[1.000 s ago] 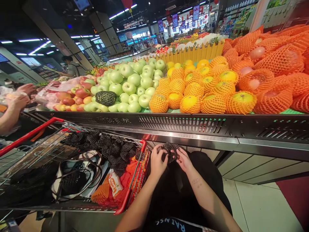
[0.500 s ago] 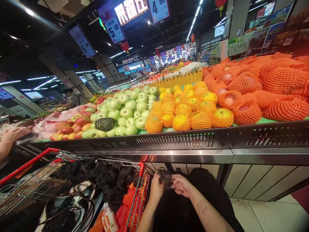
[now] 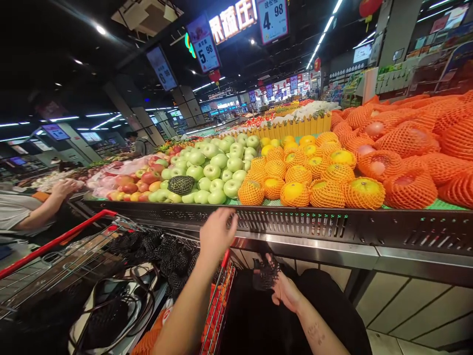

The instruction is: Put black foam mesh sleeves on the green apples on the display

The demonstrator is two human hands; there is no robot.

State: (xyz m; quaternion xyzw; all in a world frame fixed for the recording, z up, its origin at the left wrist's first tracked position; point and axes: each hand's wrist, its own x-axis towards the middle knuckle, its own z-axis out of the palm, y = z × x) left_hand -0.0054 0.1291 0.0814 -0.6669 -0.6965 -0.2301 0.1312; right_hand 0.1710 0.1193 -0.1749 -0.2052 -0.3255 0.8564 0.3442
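Note:
My left hand (image 3: 217,230) is raised at the front rim of the fruit stand, just below the green apples (image 3: 211,171). Its thumb stands apart from the fingers and nothing shows in it. Lower down, in front of my dark trousers, my right hand (image 3: 283,288) has a black foam fruit net (image 3: 266,274) stretched over its fingers, which are partly hidden by the mesh. One piece of fruit in a black foam net (image 3: 181,184) lies on the front row of the apples.
Oranges in orange foam nets (image 3: 295,192) lie right of the apples, larger orange-netted fruit (image 3: 410,187) beyond. A red-handled shopping cart (image 3: 55,244) stands on the left, holding many black foam nets (image 3: 173,264) and a bag. Another person's hands (image 3: 64,188) are at the far left.
My left hand has let go of the black net and moved up toward the apples. The right hand keeps the net, now over its fingers. The view has turned left.

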